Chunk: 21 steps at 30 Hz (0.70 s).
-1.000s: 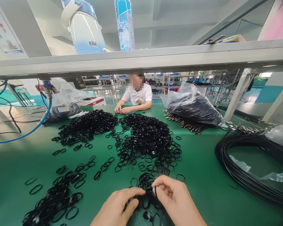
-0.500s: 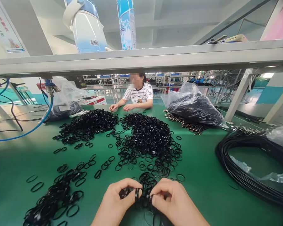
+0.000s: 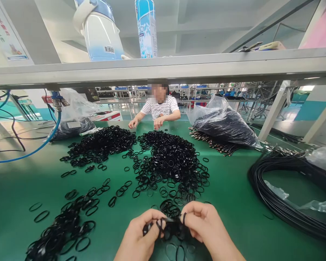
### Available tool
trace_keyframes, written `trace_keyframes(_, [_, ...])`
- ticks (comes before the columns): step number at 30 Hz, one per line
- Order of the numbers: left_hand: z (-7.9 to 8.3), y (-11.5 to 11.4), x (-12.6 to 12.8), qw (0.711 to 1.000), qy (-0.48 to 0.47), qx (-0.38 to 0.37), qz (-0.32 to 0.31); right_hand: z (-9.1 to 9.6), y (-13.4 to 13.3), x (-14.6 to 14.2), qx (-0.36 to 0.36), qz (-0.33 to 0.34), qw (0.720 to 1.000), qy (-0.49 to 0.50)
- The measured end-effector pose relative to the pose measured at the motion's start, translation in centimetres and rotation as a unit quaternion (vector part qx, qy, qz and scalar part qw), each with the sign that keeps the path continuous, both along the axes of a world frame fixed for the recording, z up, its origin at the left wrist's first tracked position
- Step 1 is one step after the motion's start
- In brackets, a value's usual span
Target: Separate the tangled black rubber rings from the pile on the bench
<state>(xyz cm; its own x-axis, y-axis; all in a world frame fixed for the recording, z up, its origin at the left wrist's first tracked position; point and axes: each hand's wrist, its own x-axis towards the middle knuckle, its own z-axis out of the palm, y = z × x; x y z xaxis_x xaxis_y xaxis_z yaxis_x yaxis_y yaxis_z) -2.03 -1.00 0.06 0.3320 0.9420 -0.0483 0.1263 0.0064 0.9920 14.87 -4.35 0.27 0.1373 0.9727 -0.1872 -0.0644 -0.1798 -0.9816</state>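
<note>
Both hands have lifted slightly since earlier, left hand [image 3: 137, 235] and right hand [image 3: 203, 226] pinched on a rubber-band clump [image 3: 171, 228]. Apparently barely begun: heaps [image 3: 168, 159] at twelve o'clock cover the bench [image 3: 233, 195].

Left hand [image 3: 141, 235] and right hand [image 3: 203, 224] pinch a clump of black rings [image 3: 170, 228] above the green table [image 3: 233, 203]

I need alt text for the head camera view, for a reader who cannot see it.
Two bare hands, left hand and right hand, pinch a clump of black rubber rings above a green table strewn with ring piles. A co-worker sits opposite.
</note>
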Motion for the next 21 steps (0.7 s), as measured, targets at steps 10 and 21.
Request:
trace_keyframes(10, [-0.2, -0.1, 0.5, 0.995, -0.046, -0.075, 0.05, -0.6, 0.1, -0.1, 0.062, 0.008, 0.997, -0.044])
trace_keyframes(21, [-1.0, -0.8, 0.6, 0.998, 0.029, -0.056, -0.017, 0.1, -0.9, -0.8, 0.127, -0.021, 0.948, -0.291])
